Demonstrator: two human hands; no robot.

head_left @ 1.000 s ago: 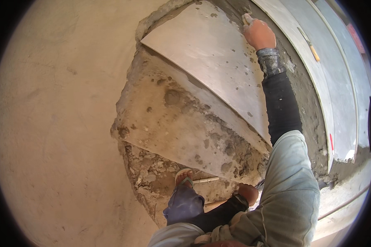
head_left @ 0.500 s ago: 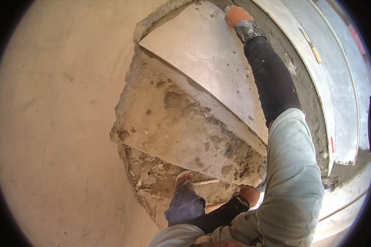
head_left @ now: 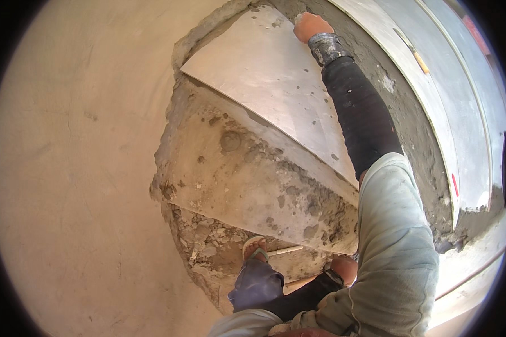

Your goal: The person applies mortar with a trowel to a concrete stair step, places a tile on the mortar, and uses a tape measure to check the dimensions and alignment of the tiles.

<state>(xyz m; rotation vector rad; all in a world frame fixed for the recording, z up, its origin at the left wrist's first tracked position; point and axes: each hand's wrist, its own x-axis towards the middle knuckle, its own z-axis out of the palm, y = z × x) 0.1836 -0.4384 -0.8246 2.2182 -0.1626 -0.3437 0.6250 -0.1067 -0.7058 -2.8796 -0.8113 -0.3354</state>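
Note:
My right arm reaches far across a pale triangular slab [head_left: 264, 84] laid as a stair tread. At its far edge, beside wet grey mortar [head_left: 396, 106], my right hand [head_left: 314, 27] is closed; what it grips is hidden. My left hand [head_left: 344, 268] is low in the picture, closed and partly covered by my right sleeve. Something dark shows at its fingers, too little to name. Below the slab lies a mortar-spotted step [head_left: 253, 174] with crumbs of mortar along its right part.
A plastered wall [head_left: 78, 168] rises on the left. Rubble [head_left: 202, 236] lies on the lower step near a sandalled foot [head_left: 256, 247] and a pale stick [head_left: 285, 250]. On higher slabs at the right rest a yellow-handled tool [head_left: 420, 60] and a small red object [head_left: 455, 184].
The view has shifted slightly, so the slab, my right hand and the upper steps appear a little farther left. My right hand stays at the slab's far edge; both hands remain closed.

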